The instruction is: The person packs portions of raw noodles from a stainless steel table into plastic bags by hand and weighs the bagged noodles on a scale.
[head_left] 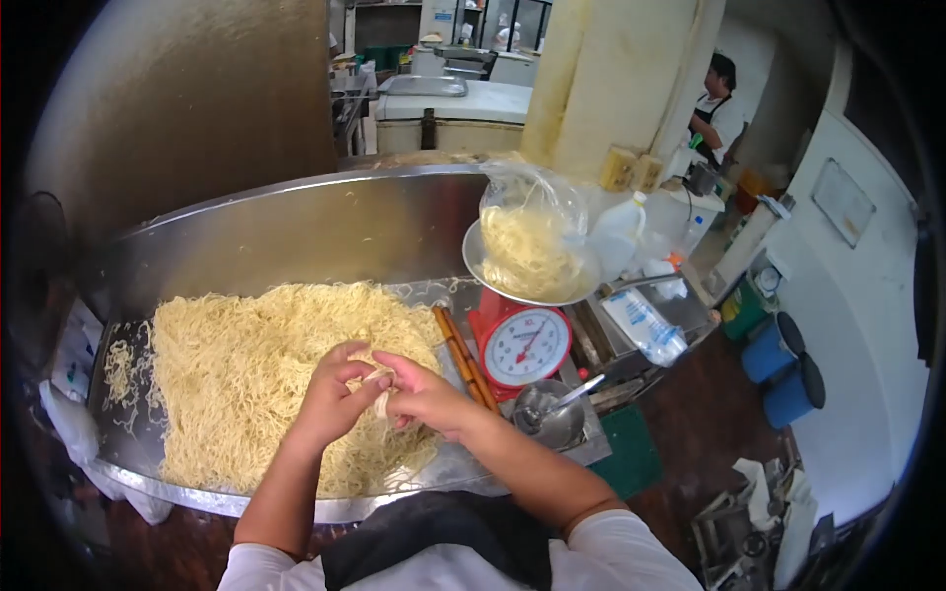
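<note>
A large heap of yellow noodles [246, 384] lies in a wide metal tray [296, 222]. Above its near right part, my left hand [342, 396] and my right hand [429, 396] meet with fingers bent together. Pinched between them is a small pale strip [382, 402], partly hidden by the fingers; I cannot tell whether it is noodle. To the right stands a red dial scale [526, 347]. Its metal pan [477, 258] bears a clear plastic bag of noodles [527, 246], with the bag's top standing up.
Two brown wooden sticks [463, 360] lie between noodles and scale. Near my right forearm is a metal bowl [552, 419] with a ladle-like handle. A white jug [621, 231] and a plastic packet [642, 320] sit beyond. Blue bins [793, 389] and another person [717, 113] are farther right.
</note>
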### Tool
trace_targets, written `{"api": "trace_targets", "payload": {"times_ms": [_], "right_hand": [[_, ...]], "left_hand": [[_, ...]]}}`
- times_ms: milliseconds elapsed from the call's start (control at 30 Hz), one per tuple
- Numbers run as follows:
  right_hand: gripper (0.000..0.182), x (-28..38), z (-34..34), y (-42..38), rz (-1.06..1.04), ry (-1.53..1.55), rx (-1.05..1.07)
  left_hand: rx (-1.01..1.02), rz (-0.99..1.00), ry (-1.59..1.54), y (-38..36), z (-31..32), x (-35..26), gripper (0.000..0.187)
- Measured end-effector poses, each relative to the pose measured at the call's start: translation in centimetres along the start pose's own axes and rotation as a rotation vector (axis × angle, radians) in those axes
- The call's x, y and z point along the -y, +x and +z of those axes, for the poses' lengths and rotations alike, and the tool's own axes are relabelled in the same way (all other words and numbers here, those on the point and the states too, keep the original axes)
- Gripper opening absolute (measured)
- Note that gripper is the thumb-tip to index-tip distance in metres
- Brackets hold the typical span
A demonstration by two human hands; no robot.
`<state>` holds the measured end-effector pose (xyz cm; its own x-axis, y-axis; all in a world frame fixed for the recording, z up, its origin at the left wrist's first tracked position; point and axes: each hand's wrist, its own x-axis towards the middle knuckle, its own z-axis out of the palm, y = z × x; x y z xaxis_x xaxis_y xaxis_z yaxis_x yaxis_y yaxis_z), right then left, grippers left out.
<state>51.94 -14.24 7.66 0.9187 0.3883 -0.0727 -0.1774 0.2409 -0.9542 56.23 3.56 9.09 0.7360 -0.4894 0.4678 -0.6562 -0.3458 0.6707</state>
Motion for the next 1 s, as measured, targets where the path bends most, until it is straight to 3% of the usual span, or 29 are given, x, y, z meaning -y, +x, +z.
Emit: {"api": "trace_targets", "payload": {"times_ms": [100,133,167,233,333,433,533,633,700,800,900,1000], "right_hand": [[0.037,0.7,0.3,0.2,0.052,-0.026,-0.005],[0.030,1.7,0.4,0.3,0.086,-0.037,0.014],[0.012,3.0,1.0,-0.3,0.045,-0.063,-0.051],[0.015,5.9,0.8,-0.9,-0.038,-0.033,-0.033],[0.019,11.7,0.5,-1.9,-0.278,-0.037,-0.083],[0.022,20.0,-0.1,-3.8,-0.434,0.035,-0.077],[0.024,27.8,-1.7,-4.1,-0.664,-0.079,0.001],[0.021,33.8,-3.4,-3.8,-0.742,-0.204,-0.073],[0.020,36.6,-5.1,-3.0,-0.746,-0.223,-0.073],[0.027,37.5,-6.2,-2.8,-0.780,-0.402,-0.402],[0.023,36.7,-9.5,-1.3,-0.733,-0.397,-0.416],[0.021,34.5,-12.1,-0.3,-0.660,-0.355,-0.434]], "left_hand": [[0.006,-0.071,-0.153,0.7,0.1,-0.2,0.020],[-0.038,-0.154,-0.365,1.2,0.4,-0.1,0.022],[-0.083,-0.234,-0.580,1.8,0.7,-0.1,0.024],[-0.135,-0.376,-0.967,3.2,0.9,-0.9,0.035],[-0.036,-0.369,-1.222,5.9,1.1,-2.3,0.048],[0.114,-0.356,-1.130,9.4,1.5,-6.7,0.055],[0.387,-0.332,-1.269,13.3,3.2,-8.3,0.056],[0.113,-0.346,-0.735,18.9,6.0,-10.0,0.055],[-0.053,-0.188,-0.506,23.5,8.4,-10.2,0.053],[-0.109,-0.179,0.057,27.7,9.9,-11.2,0.042],[0.159,-0.264,-0.249,28.4,10.3,-9.6,0.030],[0.157,-0.476,-0.398,27.7,9.1,-8.7,0.021]]}}
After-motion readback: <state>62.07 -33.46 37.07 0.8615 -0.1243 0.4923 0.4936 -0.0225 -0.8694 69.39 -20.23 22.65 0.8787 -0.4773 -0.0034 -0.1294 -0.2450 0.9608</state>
